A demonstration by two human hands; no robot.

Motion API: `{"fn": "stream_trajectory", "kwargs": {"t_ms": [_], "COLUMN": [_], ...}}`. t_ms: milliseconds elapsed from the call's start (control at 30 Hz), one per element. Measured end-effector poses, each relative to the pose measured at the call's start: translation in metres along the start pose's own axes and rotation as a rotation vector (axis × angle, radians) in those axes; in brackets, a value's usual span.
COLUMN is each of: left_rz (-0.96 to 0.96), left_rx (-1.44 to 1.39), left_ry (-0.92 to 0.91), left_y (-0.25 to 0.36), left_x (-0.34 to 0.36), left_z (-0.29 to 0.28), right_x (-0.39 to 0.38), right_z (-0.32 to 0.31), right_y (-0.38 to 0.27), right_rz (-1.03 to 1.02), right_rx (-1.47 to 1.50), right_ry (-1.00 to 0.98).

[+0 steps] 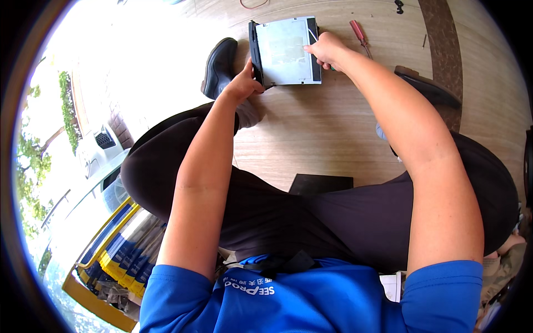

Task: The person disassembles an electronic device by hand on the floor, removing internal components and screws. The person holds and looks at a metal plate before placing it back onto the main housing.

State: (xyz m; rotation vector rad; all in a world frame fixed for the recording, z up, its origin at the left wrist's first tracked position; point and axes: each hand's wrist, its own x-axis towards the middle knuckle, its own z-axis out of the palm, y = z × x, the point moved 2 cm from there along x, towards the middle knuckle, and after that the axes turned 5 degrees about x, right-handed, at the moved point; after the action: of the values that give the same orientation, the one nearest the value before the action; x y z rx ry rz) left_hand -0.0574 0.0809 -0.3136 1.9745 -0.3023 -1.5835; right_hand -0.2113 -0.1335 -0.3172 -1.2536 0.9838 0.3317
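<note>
A flat optical disc drive (pixel 283 53) with a silvery metal case and a black front strip sits in front of me, above the floor between my boots. My left hand (pixel 244 84) is closed on the near left corner, at the black strip. Over the drive's right edge, my right hand (pixel 328 49) is closed round a slim screwdriver (pixel 312 35). Its pale shaft reaches toward the case top, and a bit of green shows below the fingers. Most of its handle is hidden by the hand. Whether the tip touches the drive I cannot tell.
A red-handled screwdriver (pixel 358 32) lies on the tiled floor to the right. A black flat panel (pixel 321 183) is close to my legs. My dark boots (pixel 219 69) stand on either side. At the lower left is a yellow rack (pixel 119 250) with blue and yellow packets.
</note>
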Motion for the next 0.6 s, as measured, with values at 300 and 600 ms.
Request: {"fn": "stream_trajectory", "kwargs": {"t_ms": [300, 600], "left_rz": [-0.047, -0.156], "left_rx": [0.08, 0.519], "left_ry": [0.104, 0.435], "left_y": [0.017, 0.034], "left_x": [-0.002, 0.032], "left_z": [0.009, 0.003], "right_x": [0.009, 0.007], "right_z": [0.003, 0.009], "right_y": [0.003, -0.01], "right_rz": [0.014, 0.019], "right_rx": [-0.195, -0.311], "right_ry": [0.125, 0.108]}}
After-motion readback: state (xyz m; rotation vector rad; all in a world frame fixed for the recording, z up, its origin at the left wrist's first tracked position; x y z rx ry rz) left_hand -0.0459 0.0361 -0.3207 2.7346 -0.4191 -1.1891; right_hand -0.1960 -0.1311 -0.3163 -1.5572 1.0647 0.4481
